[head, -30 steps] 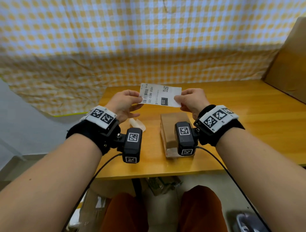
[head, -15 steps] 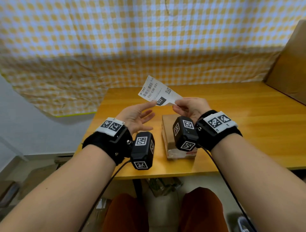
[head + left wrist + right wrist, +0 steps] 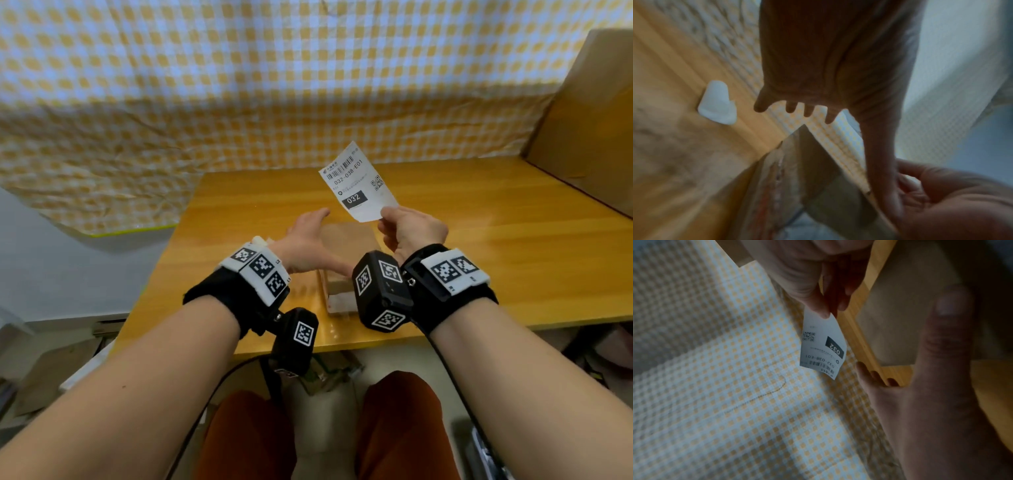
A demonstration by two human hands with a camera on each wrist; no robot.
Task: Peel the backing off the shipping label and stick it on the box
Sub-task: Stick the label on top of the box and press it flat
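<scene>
Pinching the white printed label by its lower corner, the right hand lifts it above the brown box; left hand hovers with fingers relaxed over the worktop.

Left hand outspread above box, white scrap beside.

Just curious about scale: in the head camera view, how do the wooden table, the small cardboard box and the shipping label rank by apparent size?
1. Wooden table, by far the largest.
2. Small cardboard box, though hands and a wrist camera partly cover it.
3. Shipping label, held up nearer the camera, so the gap is unsure.
</scene>
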